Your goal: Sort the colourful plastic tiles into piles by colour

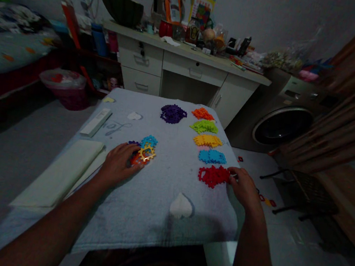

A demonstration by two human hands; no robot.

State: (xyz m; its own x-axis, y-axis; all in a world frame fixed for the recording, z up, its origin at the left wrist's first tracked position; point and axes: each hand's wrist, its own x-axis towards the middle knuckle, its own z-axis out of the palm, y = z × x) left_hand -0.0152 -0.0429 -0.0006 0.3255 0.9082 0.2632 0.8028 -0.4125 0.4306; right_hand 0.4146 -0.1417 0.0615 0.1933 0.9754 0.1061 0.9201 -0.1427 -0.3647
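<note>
The pink bin (72, 97) on the floor at the far left wore a clear liner, with some red matter showing inside. The desk's drawers (143, 81) were shut, contents hidden. A dark-bodied jar (193, 32) stood on the desktop; its filling was too dim to identify. The washing machine (275, 94) had its round door closed. A long white box (96, 122) lay closed on the cloth-covered table (156, 205).

The pieces were small, flat and tooth-edged, sorted by colour: along the table's right side, from far to near, an orange pile (203, 113), green pile (204, 126), yellow pile (208, 140), blue pile (212, 157) and red pile (213, 176). A purple pile (173, 114) sat apart at the far middle. A mixed cluster (147, 150) of blue, yellow, orange and purple lay left of centre.

The left hand (122, 163) rested curled against this cluster; the right hand (242, 182) had fingertips at the red pile's outer end. Whether either was clamped on a piece could not be determined.
</note>
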